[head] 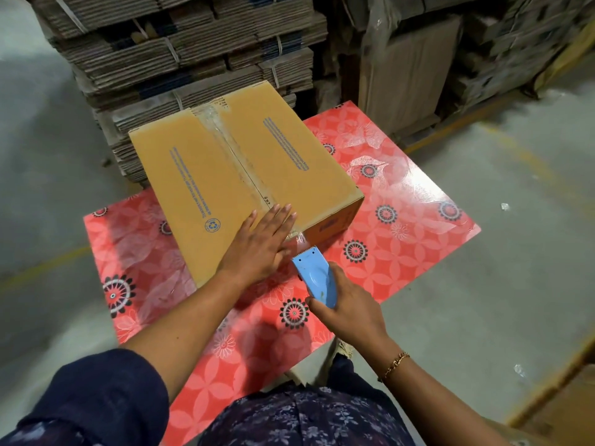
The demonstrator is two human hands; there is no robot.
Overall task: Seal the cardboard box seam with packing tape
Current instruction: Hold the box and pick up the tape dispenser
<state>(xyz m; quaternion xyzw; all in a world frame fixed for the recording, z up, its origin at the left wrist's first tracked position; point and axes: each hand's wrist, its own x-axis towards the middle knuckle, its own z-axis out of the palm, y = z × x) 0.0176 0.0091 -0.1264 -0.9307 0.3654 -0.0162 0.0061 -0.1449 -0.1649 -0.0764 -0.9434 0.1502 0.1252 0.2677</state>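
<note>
A closed brown cardboard box [199,175] lies on a red flowered table [415,217]. Clear packing tape [225,140] runs along its centre seam from the far edge to the near edge. My left hand [260,244] lies flat, fingers spread, on the box's near edge over the tape's end. My right hand [344,304] grips a blue tape dispenser [317,278] just off the near edge. A short stretch of clear tape [297,241] spans from the box edge to the dispenser's toothed blade.
Tall strapped stacks of flattened cardboard [180,56] stand right behind the table. More wrapped cardboard bundles [483,53] fill the back right. Grey concrete floor [502,252] with a yellow line surrounds the table. Small scraps lie on the floor at the right.
</note>
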